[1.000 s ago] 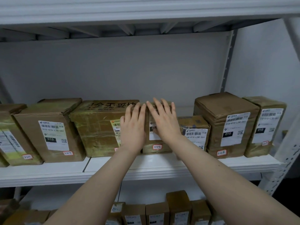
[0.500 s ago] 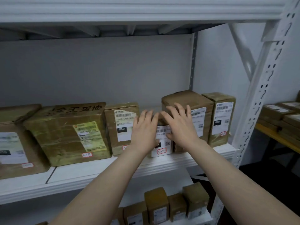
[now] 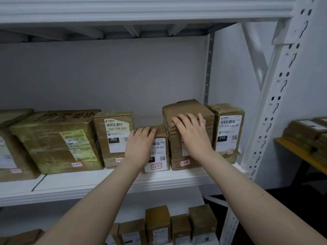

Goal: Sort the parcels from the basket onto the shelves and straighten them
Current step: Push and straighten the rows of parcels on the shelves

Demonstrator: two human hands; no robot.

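Open and flat, our left grip (image 3: pixel 141 147) hides half the label (image 3: pixel 158 149) on the short brown parcel (image 3: pixel 160 132), our right grip (image 3: pixel 192 137) most of the one on the taller creased parcel (image 3: pixel 185 107) beside it.

Brown cardboard parcels (image 3: pixel 187 131), some under yellowish tape (image 3: pixel 53 142); white labels (image 3: pixel 229 133) with black barcodes, black number blocks; red-outlined white tags (image 3: pixel 156 166). White shelf (image 3: pixel 106 184), grey back wall (image 3: pixel 106 76), yellow side shelf (image 3: pixel 300 152).
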